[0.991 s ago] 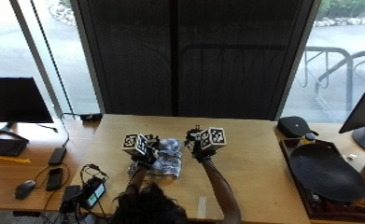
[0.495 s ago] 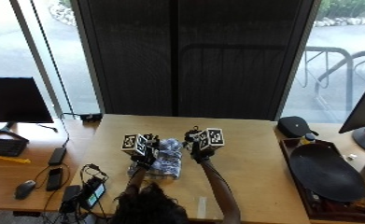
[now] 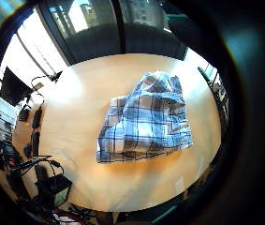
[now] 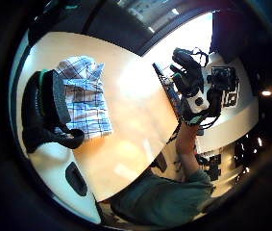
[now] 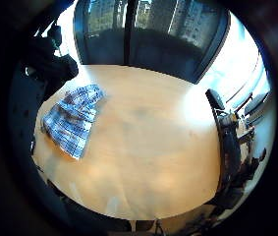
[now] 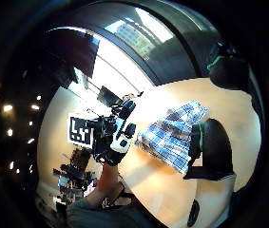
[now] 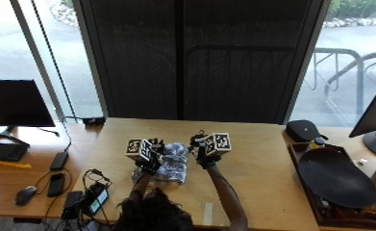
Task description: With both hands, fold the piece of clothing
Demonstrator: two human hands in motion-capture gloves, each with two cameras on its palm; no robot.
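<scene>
The blue-and-white checked cloth garment [image 7: 170, 168] lies bunched on the light wooden worktop [image 7: 258, 168] between the two hands. The left hand [image 7: 150, 161] and right hand [image 7: 203, 155] hover above it; I cannot tell how their fingers stand. If they grip the bunched layers instead of an edge, the fold may come out crooked.

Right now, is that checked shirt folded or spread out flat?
Folded, loosely. The blue checked shirt lies in a compact, layered bundle on the wooden table, with neither hand touching it.

Right hand [image 7: 203, 154] edged closer — toward the shirt [image 7: 171, 166].
</scene>
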